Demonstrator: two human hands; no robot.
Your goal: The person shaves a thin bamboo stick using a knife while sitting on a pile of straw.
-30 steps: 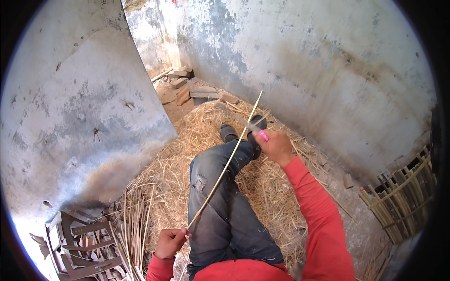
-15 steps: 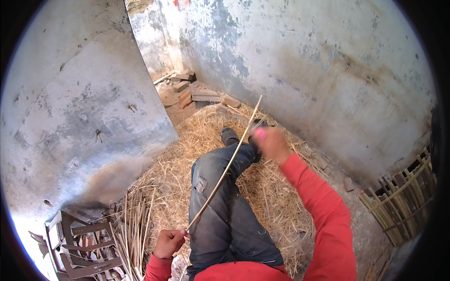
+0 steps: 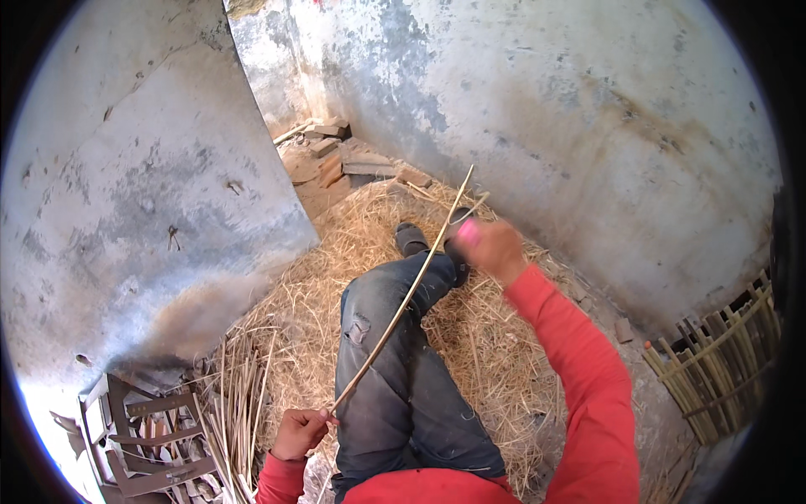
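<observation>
Left hand [image 3: 302, 434] pinches near end of pale strip [image 3: 411, 294], slanting across dark trousers [image 3: 403, 386]. Right hand [image 3: 497, 252] grips blurred pink handle [image 3: 468, 233]. Thin curl [image 3: 481, 202] by far end; I judge shaving partial, nearer length remaining.

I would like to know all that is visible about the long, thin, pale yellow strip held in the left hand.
The long, thin, pale yellow strip looks like split bamboo or cane. Its near end is pinched in the left hand; it slants forward and rightward, slightly bowed, across the view of the dark, worn trousers, contact unclear. Near its free far tip, a thin pale curl shows; whether they join is unclear.
</observation>
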